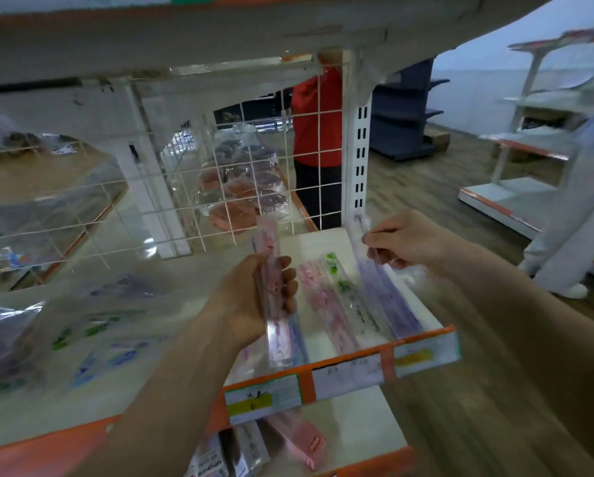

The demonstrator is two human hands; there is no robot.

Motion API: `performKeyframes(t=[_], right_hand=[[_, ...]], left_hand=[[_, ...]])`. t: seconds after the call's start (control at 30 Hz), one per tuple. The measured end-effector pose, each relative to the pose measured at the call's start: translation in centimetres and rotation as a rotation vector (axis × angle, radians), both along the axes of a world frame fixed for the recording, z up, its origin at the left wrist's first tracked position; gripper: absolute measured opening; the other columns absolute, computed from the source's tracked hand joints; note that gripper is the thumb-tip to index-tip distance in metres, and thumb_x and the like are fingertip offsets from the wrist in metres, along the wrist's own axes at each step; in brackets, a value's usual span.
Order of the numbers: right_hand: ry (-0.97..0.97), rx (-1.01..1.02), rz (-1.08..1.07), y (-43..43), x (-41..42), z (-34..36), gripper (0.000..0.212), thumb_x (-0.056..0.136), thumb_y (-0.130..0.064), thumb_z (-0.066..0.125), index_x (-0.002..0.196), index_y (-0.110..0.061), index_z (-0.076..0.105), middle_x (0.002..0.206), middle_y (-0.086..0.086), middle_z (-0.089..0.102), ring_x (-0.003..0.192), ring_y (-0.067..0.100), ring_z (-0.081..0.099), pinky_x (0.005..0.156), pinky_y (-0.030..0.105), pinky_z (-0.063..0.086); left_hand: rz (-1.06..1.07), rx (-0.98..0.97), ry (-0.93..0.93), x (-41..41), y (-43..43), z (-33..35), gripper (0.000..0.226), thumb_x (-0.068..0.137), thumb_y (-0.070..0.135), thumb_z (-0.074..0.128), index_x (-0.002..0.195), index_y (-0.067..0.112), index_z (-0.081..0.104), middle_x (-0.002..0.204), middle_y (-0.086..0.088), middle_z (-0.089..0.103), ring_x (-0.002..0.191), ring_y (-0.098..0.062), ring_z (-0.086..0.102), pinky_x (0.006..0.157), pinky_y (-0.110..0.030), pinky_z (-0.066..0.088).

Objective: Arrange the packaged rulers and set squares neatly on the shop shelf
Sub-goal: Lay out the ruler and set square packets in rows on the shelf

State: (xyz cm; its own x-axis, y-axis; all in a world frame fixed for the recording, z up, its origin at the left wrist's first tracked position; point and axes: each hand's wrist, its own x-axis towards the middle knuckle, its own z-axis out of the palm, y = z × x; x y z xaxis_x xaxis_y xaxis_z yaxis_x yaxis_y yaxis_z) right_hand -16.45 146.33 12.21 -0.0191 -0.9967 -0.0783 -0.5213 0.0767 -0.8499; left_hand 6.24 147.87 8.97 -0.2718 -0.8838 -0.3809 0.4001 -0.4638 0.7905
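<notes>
1. At the bottom of the frame a lower shelf [357, 432] carries boxed goods, a pink box [300, 442] among them.
2. Just above runs the orange front rail [385, 349] of the shop shelf [309, 242] being stocked, with a price label [263, 399] stuck on it.
3. The left hand [254, 297] grips a bundle of pink rulers [271, 287], fingers curled round it, over the shelf's front edge.
4. The right hand [402, 242] pinches the far end of a purple ruler [388, 297]. Its near end sits at the rail, along the shelf's right edge.
5. Between the hands a pink ruler [326, 304] and a green ruler [352, 297] lie side by side, running front to back.
6. In the lower left, blurred clear packets [82, 339], possibly set squares, lie overlapping.
7. Beyond a wire grid [220, 173] stands a person in a red top [318, 132].
8. I'd say it's early on. A short row is started at the right, and the bundle and the left-hand packets are yet to be placed.
</notes>
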Motion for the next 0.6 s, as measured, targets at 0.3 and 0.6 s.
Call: performKeyframes(t=[0.3, 0.6], right_hand=[[0.273, 0.115, -0.037, 0.8, -2.1, -2.5, 0.025, 0.088, -0.017, 0.056, 0.087, 0.005, 0.068, 0.069, 0.011, 0.062, 0.062, 0.02, 0.056, 0.049, 0.021, 0.044], [0.711, -0.073, -0.006, 0.9, -0.7, -3.3, 0.03, 0.086, -0.033, 0.056, 0.065, -0.012, 0.057, 0.061, 0.0, 0.057, 0.064, 0.02, 0.055, 0.05, 0.026, 0.038]], left_hand=[[-0.044, 0.01, 0.01, -1.5, -0.1, -0.1, 0.028, 0.095, 0.027, 0.038, 0.088, 0.009, 0.059, 0.067, -0.005, 0.056, 0.053, -0.018, 0.053, 0.055, -0.026, 0.04], [0.001, 0.036, 0.092, -1.0, 0.6, 0.3, 0.028, 0.097, 0.021, 0.04, 0.087, 0.005, 0.061, 0.072, -0.008, 0.059, 0.06, -0.02, 0.058, 0.053, -0.027, 0.052]])
